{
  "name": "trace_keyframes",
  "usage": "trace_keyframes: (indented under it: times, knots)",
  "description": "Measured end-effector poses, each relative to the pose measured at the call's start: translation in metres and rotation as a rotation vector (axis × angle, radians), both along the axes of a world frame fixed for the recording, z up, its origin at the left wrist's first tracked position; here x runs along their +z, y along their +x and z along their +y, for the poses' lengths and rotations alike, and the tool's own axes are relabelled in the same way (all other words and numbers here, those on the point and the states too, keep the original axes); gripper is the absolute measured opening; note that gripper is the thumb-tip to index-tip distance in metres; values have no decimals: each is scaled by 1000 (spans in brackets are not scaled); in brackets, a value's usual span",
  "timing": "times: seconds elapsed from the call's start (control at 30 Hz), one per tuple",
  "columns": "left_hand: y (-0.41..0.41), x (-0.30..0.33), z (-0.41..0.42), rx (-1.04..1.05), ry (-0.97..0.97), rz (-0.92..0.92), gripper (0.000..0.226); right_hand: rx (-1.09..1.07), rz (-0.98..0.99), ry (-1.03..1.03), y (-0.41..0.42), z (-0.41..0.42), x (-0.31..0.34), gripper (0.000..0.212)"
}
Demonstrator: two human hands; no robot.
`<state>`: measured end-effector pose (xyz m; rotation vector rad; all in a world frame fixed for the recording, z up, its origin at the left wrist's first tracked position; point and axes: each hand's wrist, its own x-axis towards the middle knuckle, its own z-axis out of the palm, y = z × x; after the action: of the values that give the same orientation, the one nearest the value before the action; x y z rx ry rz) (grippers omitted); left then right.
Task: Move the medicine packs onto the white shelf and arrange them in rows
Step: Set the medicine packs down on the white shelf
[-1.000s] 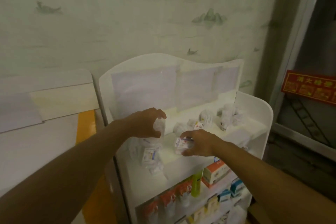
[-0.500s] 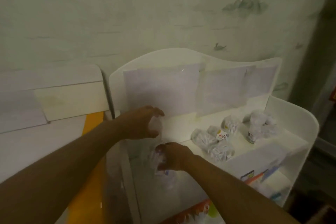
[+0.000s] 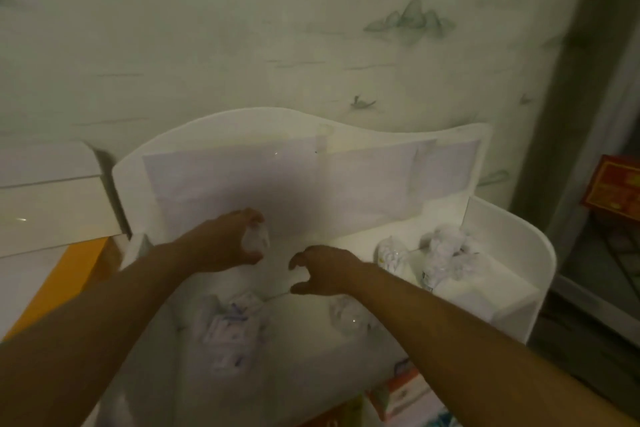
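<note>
Left hand point(image 3: 221, 243) gripping clear bag point(image 3: 257, 238) above white shelf point(image 3: 512, 246), right hand point(image 3: 325, 274) loosely curled, holding nothing

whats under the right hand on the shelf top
A crinkled clear-wrapped medicine pack lies on the white shelf just below the right hand, part hidden by the wrist. The hand's curled fingers hold nothing visible.
</note>
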<state>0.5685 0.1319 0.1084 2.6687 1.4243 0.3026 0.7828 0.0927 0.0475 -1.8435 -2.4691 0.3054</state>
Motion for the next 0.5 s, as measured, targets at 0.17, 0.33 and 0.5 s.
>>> trace_keyframes:
  times: [0.17,0.33,0.5]
  knots:
    - [77,0,-12,-72,12,39,65,-64,0,41,86,-15,21,50]
    - [130,-2,-15,-84,16,44,61,-133,42,41,154,-34,27,48]
    - [175,-17,-24,-176,0,26,61,-183,-8,6,208,-49,19,48]
